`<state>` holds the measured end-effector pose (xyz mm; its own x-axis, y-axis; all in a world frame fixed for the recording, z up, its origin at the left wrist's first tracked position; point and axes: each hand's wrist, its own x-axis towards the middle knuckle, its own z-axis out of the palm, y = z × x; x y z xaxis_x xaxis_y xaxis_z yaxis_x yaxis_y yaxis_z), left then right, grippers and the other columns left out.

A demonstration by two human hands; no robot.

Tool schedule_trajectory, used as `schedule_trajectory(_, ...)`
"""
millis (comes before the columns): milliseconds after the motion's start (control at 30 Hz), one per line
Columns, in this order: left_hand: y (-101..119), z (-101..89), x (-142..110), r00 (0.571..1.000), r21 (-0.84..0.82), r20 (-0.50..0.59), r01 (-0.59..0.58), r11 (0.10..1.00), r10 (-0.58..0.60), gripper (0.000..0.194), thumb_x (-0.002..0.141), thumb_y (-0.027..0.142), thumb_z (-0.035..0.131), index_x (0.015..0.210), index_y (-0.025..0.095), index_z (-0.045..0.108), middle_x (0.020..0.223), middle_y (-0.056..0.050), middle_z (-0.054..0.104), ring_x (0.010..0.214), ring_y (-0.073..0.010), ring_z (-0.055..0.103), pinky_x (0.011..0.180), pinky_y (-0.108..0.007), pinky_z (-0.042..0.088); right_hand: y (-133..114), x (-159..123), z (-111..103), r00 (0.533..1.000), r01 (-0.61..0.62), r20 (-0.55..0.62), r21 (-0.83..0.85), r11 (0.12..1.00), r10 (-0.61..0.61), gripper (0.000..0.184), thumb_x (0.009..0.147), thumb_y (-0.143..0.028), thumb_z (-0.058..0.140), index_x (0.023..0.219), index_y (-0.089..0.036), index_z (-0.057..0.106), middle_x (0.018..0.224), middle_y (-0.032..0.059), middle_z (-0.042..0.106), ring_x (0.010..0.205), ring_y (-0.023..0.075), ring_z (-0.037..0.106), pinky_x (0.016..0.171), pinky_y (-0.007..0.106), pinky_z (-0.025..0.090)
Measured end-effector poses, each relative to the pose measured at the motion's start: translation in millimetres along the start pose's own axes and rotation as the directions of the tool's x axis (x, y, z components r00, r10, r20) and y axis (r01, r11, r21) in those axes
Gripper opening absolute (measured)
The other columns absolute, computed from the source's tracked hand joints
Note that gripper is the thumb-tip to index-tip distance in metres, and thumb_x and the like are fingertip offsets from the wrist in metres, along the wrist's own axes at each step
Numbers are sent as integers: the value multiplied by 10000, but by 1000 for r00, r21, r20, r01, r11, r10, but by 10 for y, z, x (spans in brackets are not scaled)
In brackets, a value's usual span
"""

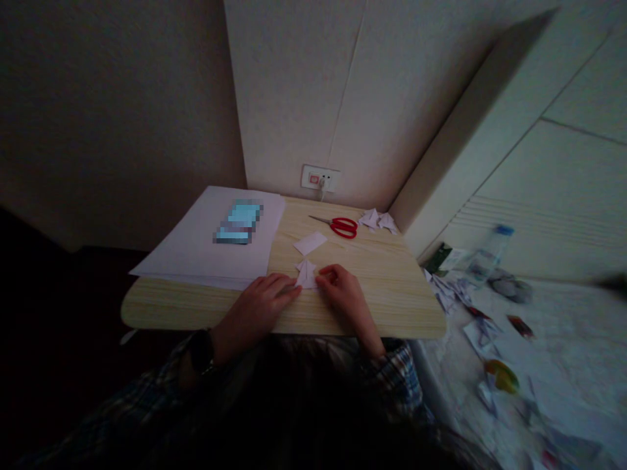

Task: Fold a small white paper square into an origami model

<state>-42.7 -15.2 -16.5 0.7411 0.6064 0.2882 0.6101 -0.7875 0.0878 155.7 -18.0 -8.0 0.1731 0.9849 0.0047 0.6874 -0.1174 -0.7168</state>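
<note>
A small white folded paper [306,274] lies flat near the front of the wooden table, its pointed tip facing away from me. My left hand [259,303] rests on the table with thumb and fingertips closed on the paper's left corner. At the opposite side, my right hand [343,294] has curled fingers, and its thumb and index finger pinch the right corner. Just beyond the folded paper is a small white paper rectangle [310,243]. Red-handled scissors [343,227] lie farther back, blades pointing left.
A stack of white sheets [191,241] covers the table's [392,287] left part, with a phone [240,222] on top. Folded paper pieces [377,220] sit at the back right. A wall socket [320,178] is behind. To the right, a bottle [492,251] and scattered papers lie on a bed-like surface.
</note>
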Motion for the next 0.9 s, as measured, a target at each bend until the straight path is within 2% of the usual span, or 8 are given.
schedule_trajectory(100, -24, 56, 7, 999, -96, -42, 24, 995, -28, 464, 815, 21, 476, 1227, 187, 607, 1248, -117, 622, 1149, -253, 536, 947, -432, 472, 0, -9, 23, 998, 49, 30, -21, 999, -49, 170, 751, -204, 657, 915, -160, 648, 643, -31, 582, 607, 120, 520, 587, 239, 350)
schedule_trajectory(267, -58, 79, 47, 986, -398, -120, 60, 915, -117, 400, 839, 64, 429, 1150, 194, 647, 1223, -86, 642, 1160, -210, 554, 1018, -408, 444, -15, 4, 30, 1000, -4, 23, 22, 1000, 4, 67, 730, -210, 665, 711, -166, 618, 613, -34, 572, 579, 105, 501, 561, 230, 337)
schedule_trajectory(333, -79, 66, 87, 966, -576, -108, 133, 807, -236, 337, 852, 122, 443, 1109, 181, 651, 1179, -93, 664, 1094, -201, 608, 976, -382, 482, 0, 27, 24, 999, -10, 39, 147, 989, 4, 108, 732, -225, 647, 664, -170, 583, 591, -39, 553, 573, 104, 500, 561, 225, 352)
schedule_trajectory(467, -113, 44, 210, 881, -840, 8, 263, 475, -472, 280, 790, 316, 603, 1017, 157, 644, 1024, -87, 714, 885, -207, 685, 853, -367, 547, 20, 59, 35, 996, -28, 89, 448, 894, -13, 161, 711, -309, 621, 655, -188, 530, 573, -50, 510, 536, 101, 453, 500, 215, 325)
schedule_trajectory(567, -106, 15, 315, 829, -907, 40, 265, 328, -558, 310, 700, 343, 680, 941, 151, 646, 896, -59, 714, 852, -211, 679, 847, -365, 538, -4, 52, 64, 989, -17, 128, 583, 812, -71, 214, 690, -382, 620, 671, -196, 517, 553, -62, 469, 497, 90, 395, 464, 213, 282)
schedule_trajectory(667, -73, -30, 387, 837, -930, 135, 291, 223, -531, 259, 653, 339, 699, 824, 153, 646, 811, -38, 708, 817, -213, 674, 817, -353, 534, -40, 36, 81, 986, 16, 116, 647, 762, -119, 254, 697, -415, 620, 661, -201, 486, 533, -73, 418, 476, 80, 344, 454, 213, 242)
schedule_trajectory(767, -39, -62, 406, 831, -934, 179, 311, 174, -527, 200, 656, 336, 683, 752, 168, 633, 689, 0, 679, 711, -192, 656, 732, -325, 532, -60, 20, 80, 983, 27, 115, 676, 736, -142, 270, 719, -429, 610, 672, -206, 464, 544, -73, 405, 474, 80, 335, 456, 215, 235)
schedule_trajectory(900, -12, -90, 390, 814, -944, 135, 279, 177, -565, 170, 679, 335, 668, 706, 173, 626, 612, 25, 627, 635, -158, 609, 668, -279, 504, -74, -23, 60, 981, 86, 73, 672, 736, -181, 263, 786, -467, 544, 745, -216, 474, 604, -58, 434, 502, 94, 380, 471, 219, 300)
